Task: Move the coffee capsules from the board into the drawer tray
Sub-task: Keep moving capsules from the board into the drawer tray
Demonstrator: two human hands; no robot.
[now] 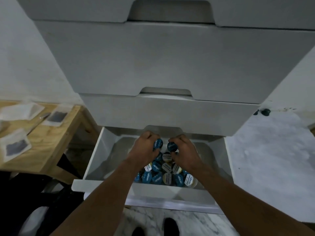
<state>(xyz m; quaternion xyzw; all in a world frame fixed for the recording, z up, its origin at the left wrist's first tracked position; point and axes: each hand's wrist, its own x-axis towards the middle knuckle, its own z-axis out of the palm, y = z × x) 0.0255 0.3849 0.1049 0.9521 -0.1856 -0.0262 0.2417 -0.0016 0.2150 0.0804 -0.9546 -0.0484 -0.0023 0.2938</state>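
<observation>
Our left hand (144, 149) clasps a blue capsule (158, 143), our right hand (186, 151) seemingly a darker capsule (172, 146), over the lower-centre drawer tray (102, 150).

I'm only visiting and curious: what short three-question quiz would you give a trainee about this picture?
1. True or false: the left hand and the right hand each grip a coffee capsule above the open drawer.
2. Which drawer is open? A top, B middle, C lowest.
3. Fill in: the wooden board lies to the drawer's ____.
Key: 1 true; 2 C; 3 left.
</observation>
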